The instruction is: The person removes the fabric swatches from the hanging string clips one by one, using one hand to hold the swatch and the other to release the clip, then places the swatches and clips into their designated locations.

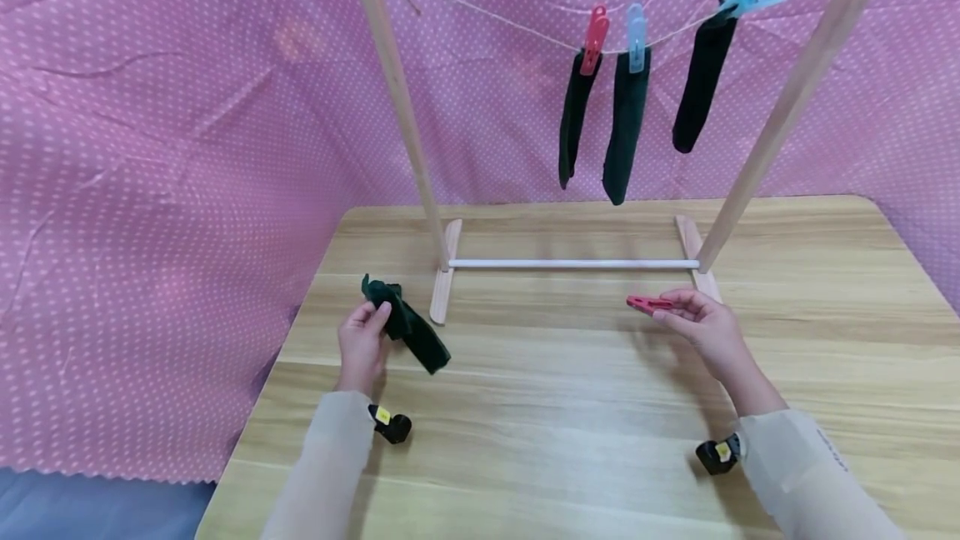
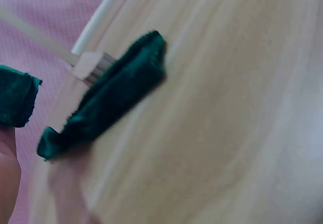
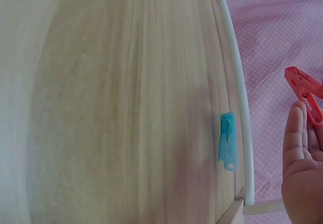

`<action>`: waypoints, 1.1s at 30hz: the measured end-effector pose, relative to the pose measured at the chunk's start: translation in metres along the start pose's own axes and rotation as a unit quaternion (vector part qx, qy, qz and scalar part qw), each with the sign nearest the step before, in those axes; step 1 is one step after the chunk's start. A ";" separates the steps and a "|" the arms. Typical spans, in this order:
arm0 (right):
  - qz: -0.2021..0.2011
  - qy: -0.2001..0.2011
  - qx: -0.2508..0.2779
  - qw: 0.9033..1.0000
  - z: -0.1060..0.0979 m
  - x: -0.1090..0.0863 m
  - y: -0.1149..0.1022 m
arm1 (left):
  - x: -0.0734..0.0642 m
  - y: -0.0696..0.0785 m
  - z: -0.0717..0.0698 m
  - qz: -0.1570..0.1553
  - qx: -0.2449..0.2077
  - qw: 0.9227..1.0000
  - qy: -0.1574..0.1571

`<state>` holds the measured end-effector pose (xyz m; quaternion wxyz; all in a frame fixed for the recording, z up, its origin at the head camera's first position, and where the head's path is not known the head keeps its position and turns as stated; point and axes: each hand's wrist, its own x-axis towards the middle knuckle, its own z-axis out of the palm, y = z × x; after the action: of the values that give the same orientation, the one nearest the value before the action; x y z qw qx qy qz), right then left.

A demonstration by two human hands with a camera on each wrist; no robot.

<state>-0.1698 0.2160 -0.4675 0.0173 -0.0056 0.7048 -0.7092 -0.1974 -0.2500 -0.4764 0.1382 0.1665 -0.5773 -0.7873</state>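
Note:
My left hand (image 1: 362,346) pinches a dark green velvety cloth strip (image 1: 426,346) above the left side of the table. In the left wrist view the cloth (image 2: 118,90) hangs over the wood, and part of that hand (image 2: 7,178) shows at the left edge. On the right, my right hand (image 1: 705,327) holds a red clothespin (image 1: 647,304) between thumb and fingers. The right wrist view has this red clothespin (image 3: 304,90) at its right edge, above the palm. A blue clothespin (image 3: 228,141) lies on the table there; I cannot make it out in the head view.
A wooden frame with a left post (image 1: 401,107), a right post (image 1: 802,98) and a white bottom bar (image 1: 573,264) stands on the table (image 1: 525,440). Three dark strips (image 1: 627,127) hang from its string by red and blue clothespins. Pink dotted fabric (image 1: 187,190) hangs behind.

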 end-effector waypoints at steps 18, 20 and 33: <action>0.064 -0.022 -0.097 0.993 -0.010 -0.001 0.021 | 0.002 -0.034 -0.009 -0.046 -0.050 0.996 -0.054; 0.073 -0.023 -0.104 0.992 -0.011 0.000 0.023 | 0.003 -0.036 -0.010 -0.047 -0.050 0.996 -0.055; 0.109 -0.027 -0.137 0.984 -0.012 0.000 0.028 | 0.000 -0.036 -0.008 -0.078 0.071 0.994 0.022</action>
<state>-0.1694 0.2282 -0.4953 0.1127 0.0496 0.7911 -0.5992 -0.1946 -0.2462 -0.5126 0.0768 0.2378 -0.6135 -0.7491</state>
